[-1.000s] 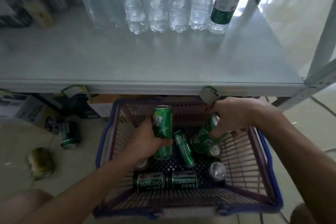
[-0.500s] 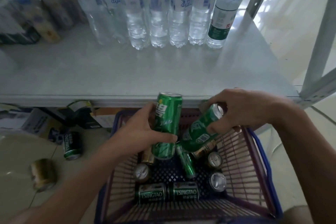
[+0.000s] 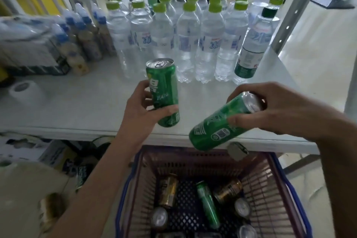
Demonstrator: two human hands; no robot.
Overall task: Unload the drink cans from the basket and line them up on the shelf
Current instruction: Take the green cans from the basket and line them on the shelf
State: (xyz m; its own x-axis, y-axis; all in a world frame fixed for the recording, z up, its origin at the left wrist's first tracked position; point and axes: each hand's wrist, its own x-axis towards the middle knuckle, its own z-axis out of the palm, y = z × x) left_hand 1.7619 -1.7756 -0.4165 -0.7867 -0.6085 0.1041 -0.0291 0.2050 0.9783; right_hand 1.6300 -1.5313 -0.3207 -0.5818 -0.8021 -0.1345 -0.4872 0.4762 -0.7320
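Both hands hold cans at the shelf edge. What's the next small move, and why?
Probably the left hand should lower its upright green can onto the shelf before the water bottles: it is upright over open surface, while the right hand holds its tilted green can at the shelf edge.

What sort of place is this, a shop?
Probably a small shop or stockroom: rows of water bottles stand on a metal shelf, and a shopping basket below holds drink cans.
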